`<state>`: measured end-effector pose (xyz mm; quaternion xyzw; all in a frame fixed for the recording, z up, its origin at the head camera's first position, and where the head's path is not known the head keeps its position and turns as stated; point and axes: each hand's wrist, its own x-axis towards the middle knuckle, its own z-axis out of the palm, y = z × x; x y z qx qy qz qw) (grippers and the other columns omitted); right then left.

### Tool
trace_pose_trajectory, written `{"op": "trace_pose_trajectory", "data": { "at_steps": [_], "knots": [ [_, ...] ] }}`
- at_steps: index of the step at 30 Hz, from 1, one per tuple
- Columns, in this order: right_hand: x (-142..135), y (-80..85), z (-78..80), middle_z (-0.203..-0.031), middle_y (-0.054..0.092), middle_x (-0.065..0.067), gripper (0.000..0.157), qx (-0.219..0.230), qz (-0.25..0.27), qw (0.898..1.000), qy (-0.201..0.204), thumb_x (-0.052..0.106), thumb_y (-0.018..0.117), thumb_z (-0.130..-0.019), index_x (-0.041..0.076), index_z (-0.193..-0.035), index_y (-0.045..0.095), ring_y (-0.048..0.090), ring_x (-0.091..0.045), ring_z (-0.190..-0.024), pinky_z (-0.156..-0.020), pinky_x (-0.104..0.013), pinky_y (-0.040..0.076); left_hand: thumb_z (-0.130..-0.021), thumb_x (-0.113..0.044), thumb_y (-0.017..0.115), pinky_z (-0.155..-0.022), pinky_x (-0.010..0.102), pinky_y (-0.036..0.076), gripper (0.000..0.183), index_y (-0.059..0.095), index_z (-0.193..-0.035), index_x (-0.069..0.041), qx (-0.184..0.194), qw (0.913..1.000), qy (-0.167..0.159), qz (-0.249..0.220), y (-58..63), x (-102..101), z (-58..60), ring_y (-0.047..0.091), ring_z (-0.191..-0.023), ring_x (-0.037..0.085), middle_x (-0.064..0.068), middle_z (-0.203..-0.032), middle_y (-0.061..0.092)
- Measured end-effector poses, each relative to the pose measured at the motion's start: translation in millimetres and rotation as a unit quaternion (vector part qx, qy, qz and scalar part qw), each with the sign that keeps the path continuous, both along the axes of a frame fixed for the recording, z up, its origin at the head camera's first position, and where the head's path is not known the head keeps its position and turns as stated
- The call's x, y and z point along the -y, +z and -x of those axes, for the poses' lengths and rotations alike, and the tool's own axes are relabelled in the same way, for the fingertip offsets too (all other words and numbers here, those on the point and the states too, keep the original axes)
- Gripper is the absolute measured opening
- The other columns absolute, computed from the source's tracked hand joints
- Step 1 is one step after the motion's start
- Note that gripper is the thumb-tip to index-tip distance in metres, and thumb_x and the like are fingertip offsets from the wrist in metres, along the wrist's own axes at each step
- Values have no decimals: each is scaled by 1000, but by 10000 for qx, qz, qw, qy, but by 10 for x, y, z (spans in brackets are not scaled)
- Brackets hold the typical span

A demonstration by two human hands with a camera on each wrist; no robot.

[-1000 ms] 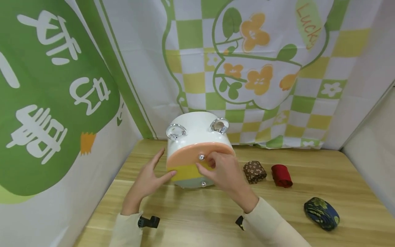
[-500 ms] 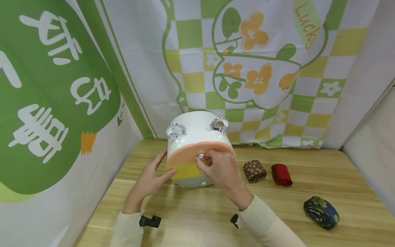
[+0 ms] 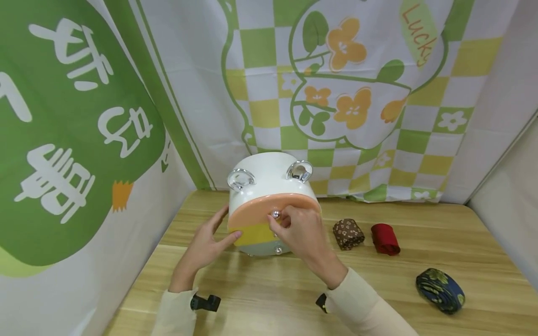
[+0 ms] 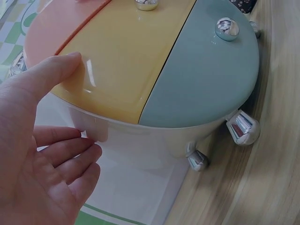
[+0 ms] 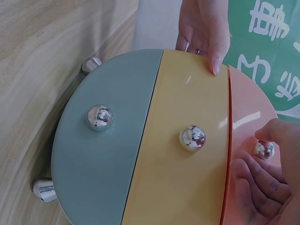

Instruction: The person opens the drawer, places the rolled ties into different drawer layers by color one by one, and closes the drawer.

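A round white drawer box (image 3: 269, 170) stands on the table with pink, yellow and grey-green drawer fronts, silver rings on top and silver feet. My left hand (image 3: 203, 245) holds its left edge, thumb on the yellow drawer front (image 4: 136, 56) and curved fingers at the white side. On the pink drawer front (image 3: 252, 210), my right hand (image 3: 304, 233) pinches the silver knob (image 5: 264, 150) between thumb and fingers. A thin red edge shows where the pink front meets the yellow one. Silver knobs also sit on the yellow and grey-green drawer front (image 5: 101, 164).
Right of the box lie a rolled brown floral tie (image 3: 348, 234), a rolled red tie (image 3: 385, 239) and a rolled navy tie with yellow-green flowers (image 3: 440, 290). Behind the wooden table (image 3: 260, 298) hangs a checked curtain (image 3: 260, 84); a green printed cloth (image 3: 138, 84) hangs at left.
My right thumb has risen from below the pink drawer's knob to its side. The left fingers have moved in against the box's side. The box and rolled ties stay in place.
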<state>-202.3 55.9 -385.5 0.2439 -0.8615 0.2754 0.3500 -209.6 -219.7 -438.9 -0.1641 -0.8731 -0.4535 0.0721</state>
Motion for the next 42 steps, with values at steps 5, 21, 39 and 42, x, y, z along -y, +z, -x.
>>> {"op": "trace_pose_trajectory", "data": {
  "at_steps": [5,21,39,42],
  "knots": [
    [-24,17,-38,-62,71,6,28,11,-38,10000,8,28,87,-87,12,-69,72,64,-4,-53,-51,-18,53,-98,-38,77,-127,64,34,85,34,-167,-17,-31,10000,-19,-17,16,-10,-8,33,-159,38,10,-171,38],
    [-88,53,-213,-63,71,8,26,172,36,9997,157,26,87,-87,13,-69,73,63,-2,-54,-54,-15,53,-98,-30,77,-127,65,32,86,29,-167,-10,-96,9997,-218,-29,20,-13,-25,30,-159,43,17,-172,34],
    [-146,40,-353,-62,72,10,25,-155,-137,9997,123,27,91,-82,15,-69,73,65,0,-54,-55,-15,56,-101,-26,74,-126,68,30,81,30,-167,-10,-140,9995,-274,-37,-8,20,13,31,-157,48,20,-171,34],
    [-152,44,-380,-63,72,10,24,-152,-159,9996,177,26,91,-81,14,-70,74,65,0,-54,-55,-13,55,-101,-25,73,-126,67,29,81,30,-167,-9,-119,9995,-274,-57,-12,19,16,30,-158,47,20,-171,34]
  ]
}}
